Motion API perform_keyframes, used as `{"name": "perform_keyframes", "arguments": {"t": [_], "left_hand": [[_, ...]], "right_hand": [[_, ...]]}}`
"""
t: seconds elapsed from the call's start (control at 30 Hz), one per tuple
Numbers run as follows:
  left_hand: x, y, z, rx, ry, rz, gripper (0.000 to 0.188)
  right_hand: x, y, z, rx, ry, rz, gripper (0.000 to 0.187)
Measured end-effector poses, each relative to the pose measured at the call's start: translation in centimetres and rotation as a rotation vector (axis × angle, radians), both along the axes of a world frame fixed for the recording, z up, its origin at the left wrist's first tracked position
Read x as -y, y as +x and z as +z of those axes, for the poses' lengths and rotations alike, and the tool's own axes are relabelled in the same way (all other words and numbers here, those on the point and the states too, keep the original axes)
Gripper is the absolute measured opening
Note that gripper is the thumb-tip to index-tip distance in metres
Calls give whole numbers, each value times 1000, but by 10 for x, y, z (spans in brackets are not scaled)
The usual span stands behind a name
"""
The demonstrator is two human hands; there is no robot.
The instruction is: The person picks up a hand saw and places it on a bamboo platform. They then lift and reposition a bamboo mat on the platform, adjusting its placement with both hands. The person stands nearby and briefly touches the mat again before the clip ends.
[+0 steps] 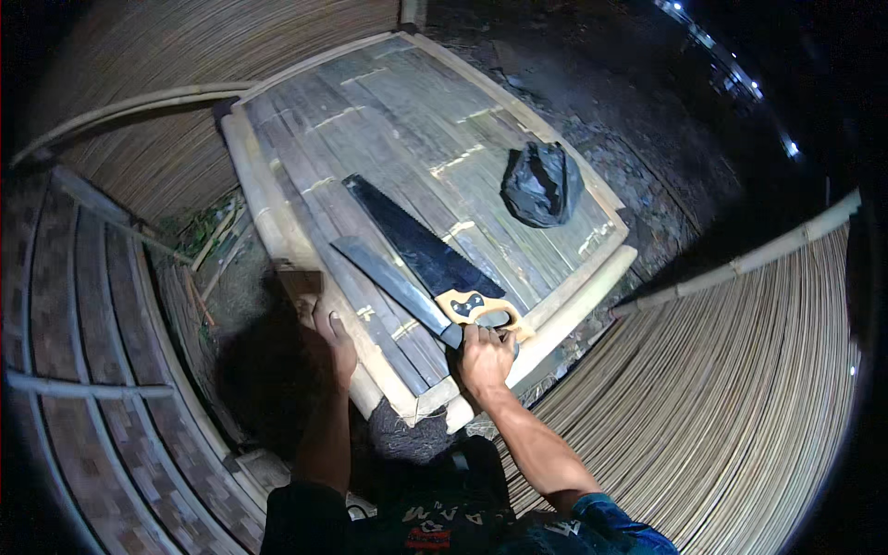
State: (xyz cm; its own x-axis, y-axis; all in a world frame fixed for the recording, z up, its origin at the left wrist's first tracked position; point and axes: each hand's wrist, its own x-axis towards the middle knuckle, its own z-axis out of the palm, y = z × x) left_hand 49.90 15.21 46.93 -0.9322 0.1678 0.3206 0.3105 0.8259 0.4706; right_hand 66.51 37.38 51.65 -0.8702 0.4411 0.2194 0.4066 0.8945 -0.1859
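Observation:
My right hand is closed around the dark handle of a machete near the front corner of a bamboo-slat table. The machete's blade lies along the slats, pointing to the far left. Just right of it lies a hand saw, its dark toothed blade pointing away and its yellow-orange handle beside my right knuckles. At the table's left edge my left hand is closed, with a small brown block at its fingers. Shadow hides part of that grip.
A crumpled black plastic bag sits on the table's right side. Bamboo screens stand close on the right and at the back left. A woven panel with poles is at the left. Dark, littered ground lies beyond the table.

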Motion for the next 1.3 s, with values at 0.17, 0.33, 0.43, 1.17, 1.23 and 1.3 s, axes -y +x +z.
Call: {"name": "perform_keyframes", "arguments": {"t": [0.17,0.33,0.43,1.17,1.23,1.3], "left_hand": [[-6,8,7,25,136,65,41],[-6,9,8,92,153,78,43],[-3,9,6,130,174,106,43],[-31,40,-2,175,-12,566,62],[-60,47,27,322,11,765,72],[-71,63,22,463,-83,904,83]], "right_hand": [[-10,-31,-19,99,59,-44,15],[-12,-47,-8,279,-25,-130,18],[-15,-52,-10,257,-23,-123,32],[-244,56,-34,45,-77,-39,84],[-254,56,-44,-1,-87,15,80],[-250,51,-35,4,-111,32,76]]}}
